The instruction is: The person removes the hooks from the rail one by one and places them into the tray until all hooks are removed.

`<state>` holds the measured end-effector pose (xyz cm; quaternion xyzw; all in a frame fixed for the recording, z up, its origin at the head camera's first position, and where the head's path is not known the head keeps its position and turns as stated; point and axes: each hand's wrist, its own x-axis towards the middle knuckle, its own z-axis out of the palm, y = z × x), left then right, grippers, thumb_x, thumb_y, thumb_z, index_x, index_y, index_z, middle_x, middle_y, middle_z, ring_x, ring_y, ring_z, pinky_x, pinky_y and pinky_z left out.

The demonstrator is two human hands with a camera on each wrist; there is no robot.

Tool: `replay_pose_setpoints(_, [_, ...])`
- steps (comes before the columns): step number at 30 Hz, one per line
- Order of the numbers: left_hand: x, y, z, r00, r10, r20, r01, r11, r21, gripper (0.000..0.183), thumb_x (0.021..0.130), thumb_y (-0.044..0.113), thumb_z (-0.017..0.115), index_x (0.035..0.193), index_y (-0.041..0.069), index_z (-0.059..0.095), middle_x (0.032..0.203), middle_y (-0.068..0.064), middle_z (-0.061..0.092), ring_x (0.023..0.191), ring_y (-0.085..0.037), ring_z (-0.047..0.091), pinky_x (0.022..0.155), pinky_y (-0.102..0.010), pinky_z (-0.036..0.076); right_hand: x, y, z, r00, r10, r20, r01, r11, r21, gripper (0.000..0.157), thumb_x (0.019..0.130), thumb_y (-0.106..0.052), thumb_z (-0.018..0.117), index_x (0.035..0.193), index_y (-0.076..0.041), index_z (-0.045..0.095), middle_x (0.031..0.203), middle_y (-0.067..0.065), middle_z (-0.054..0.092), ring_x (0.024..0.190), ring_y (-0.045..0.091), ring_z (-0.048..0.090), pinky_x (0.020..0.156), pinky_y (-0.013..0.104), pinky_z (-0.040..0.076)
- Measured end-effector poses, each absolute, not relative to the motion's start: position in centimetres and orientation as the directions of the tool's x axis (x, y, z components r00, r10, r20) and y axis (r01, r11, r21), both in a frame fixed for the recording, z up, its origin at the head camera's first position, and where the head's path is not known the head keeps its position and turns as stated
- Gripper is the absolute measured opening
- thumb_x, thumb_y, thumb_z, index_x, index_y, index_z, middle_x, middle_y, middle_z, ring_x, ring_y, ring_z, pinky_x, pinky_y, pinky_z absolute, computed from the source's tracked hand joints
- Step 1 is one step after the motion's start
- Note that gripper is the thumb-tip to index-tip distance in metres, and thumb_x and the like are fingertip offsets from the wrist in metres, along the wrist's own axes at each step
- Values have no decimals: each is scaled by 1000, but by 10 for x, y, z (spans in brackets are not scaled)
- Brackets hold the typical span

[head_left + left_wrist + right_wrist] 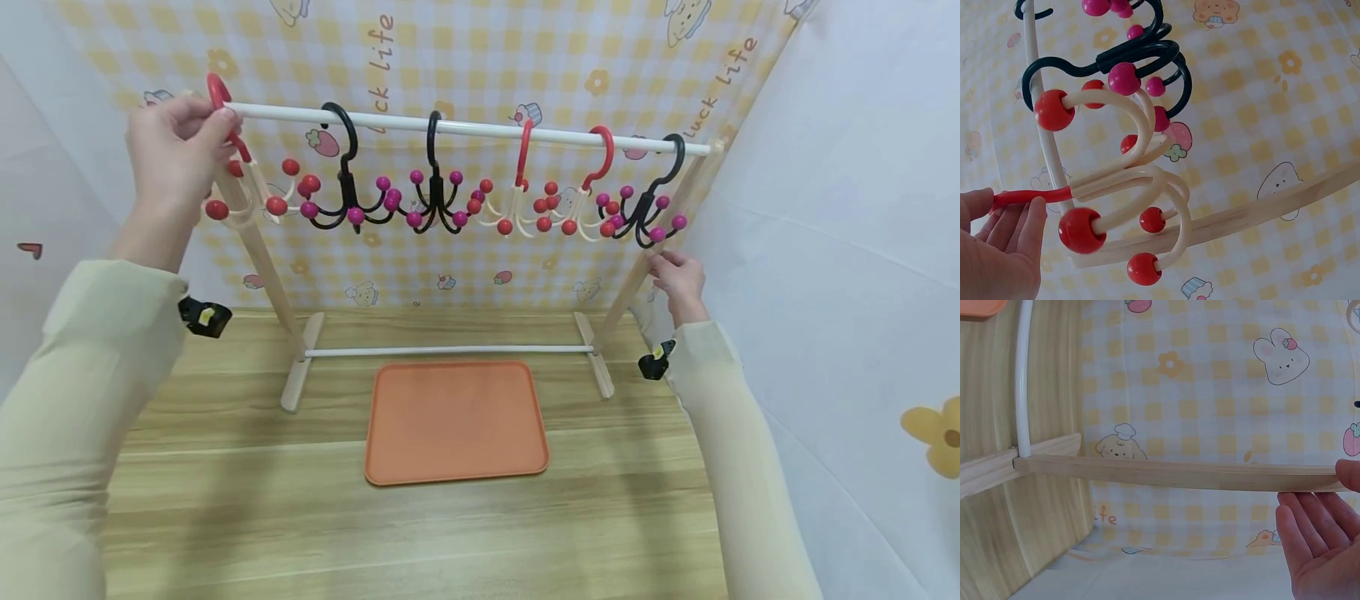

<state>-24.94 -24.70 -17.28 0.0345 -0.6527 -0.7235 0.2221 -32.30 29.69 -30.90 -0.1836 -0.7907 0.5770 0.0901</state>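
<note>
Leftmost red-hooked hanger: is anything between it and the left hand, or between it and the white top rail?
Nothing visible. The left hand grips the red-hooked hanger by its hook, at the left end of the white top rail; whether hook and rail touch is unclear. The nearest black hanger hangs farther right, not between.

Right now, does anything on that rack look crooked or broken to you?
Nothing really stands out. In the head view, the rightmost black ball-tipped hanger slants, but so does the wooden post beside it, so that's probably just the viewing angle. The left hand pinches the leftmost red-hooked hanger; I see no breakage.
</note>
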Motion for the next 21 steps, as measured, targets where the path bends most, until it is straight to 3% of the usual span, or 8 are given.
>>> replay_pose_setpoints(9, [-236,-248,-186,-923,-314,220,220,36,975,30,73,22,70,99,8,65,87,2,65,79,-10,61,67,-13,44,-324,297,-310,-913,400,-77,197,269,-943,48,89,-27,50,130,-3,42,124,16,48,104,19,51,87,29,40])
replay_pose_setpoints(17, [-229,-250,-209,-935,-290,205,163,162,973,36,75,28,67,105,9,63,90,7,65,77,-3,61,70,-10,43,-324,297,-309,-913,400,-80,196,259,-946,48,88,-26,51,129,-2,42,123,16,49,101,17,52,88,30,40])
replay_pose_setpoints(21, [-226,-247,-223,-941,-270,205,140,241,960,40,77,31,64,111,10,60,96,6,65,82,-3,59,77,-12,40,-323,297,-309,-916,394,-75,189,259,-947,49,88,-27,51,129,-2,42,122,16,48,102,18,52,88,31,39])
